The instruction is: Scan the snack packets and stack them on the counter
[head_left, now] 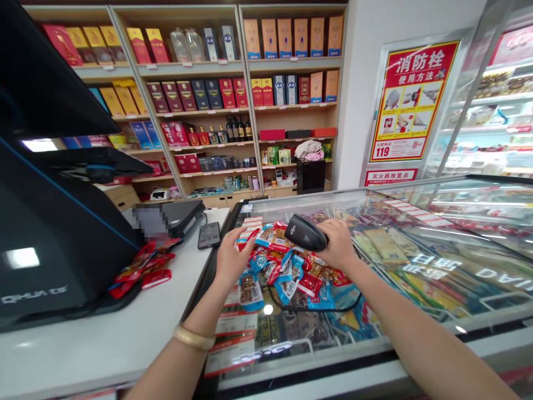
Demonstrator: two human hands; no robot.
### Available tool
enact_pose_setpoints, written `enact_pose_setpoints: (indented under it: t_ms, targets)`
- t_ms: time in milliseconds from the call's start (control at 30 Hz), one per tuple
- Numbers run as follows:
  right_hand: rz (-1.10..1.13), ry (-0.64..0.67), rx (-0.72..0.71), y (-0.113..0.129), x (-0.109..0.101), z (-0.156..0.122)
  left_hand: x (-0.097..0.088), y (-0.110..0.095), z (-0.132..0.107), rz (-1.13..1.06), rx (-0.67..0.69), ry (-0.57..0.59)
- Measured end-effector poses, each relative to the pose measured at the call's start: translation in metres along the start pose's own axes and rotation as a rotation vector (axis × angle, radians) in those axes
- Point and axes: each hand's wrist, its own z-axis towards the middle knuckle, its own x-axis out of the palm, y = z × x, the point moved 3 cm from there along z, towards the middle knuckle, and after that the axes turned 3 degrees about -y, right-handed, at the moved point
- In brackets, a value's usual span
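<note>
My right hand [338,243] is wrapped round the handle of a black barcode scanner [306,233], its head pointing left over a pile of small snack packets [287,266]. These red, blue and clear packets lie on the glass top of a chest freezer [287,350]. At the pile's left edge, my left hand [234,254] is closed on a snack packet [252,235], whose red end shows by the thumb; the rest of it is hidden. A black cable [308,309] loops round the front of the pile.
More red packets [145,269] lie on the white counter [166,328] at left, beside a black checkout terminal [58,250]. A phone [209,235] lies near the counter's edge. Shelves of boxed bottles [200,94] stand behind. Wrapped goods [387,247] show through the freezer glass.
</note>
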Motion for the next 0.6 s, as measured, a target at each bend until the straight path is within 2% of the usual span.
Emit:
enact_pose_setpoints:
  t_ms: [67,167,267,333,433,600]
  targets:
    - [-0.005,0.011,-0.006,0.0,0.0,-0.001,-0.031,-0.006,0.009,0.065,0.063,-0.075]
    - [-0.016,0.025,-0.013,-0.001,0.001,-0.002,-0.09,-0.009,0.025,0.266,0.11,-0.217]
    - [-0.025,0.017,-0.027,-0.003,0.002,-0.003,-0.151,-0.005,0.04,0.571,0.118,-0.324]
    - [-0.037,0.007,-0.038,-0.004,0.003,-0.004,-0.182,-0.001,0.048,0.701,0.081,-0.346]
    - [-0.054,0.0,-0.047,-0.004,0.004,-0.005,-0.207,0.006,0.056,0.786,-0.011,-0.32]
    - [-0.059,0.001,-0.058,-0.003,0.005,-0.007,-0.217,0.021,0.06,0.712,-0.179,-0.29]
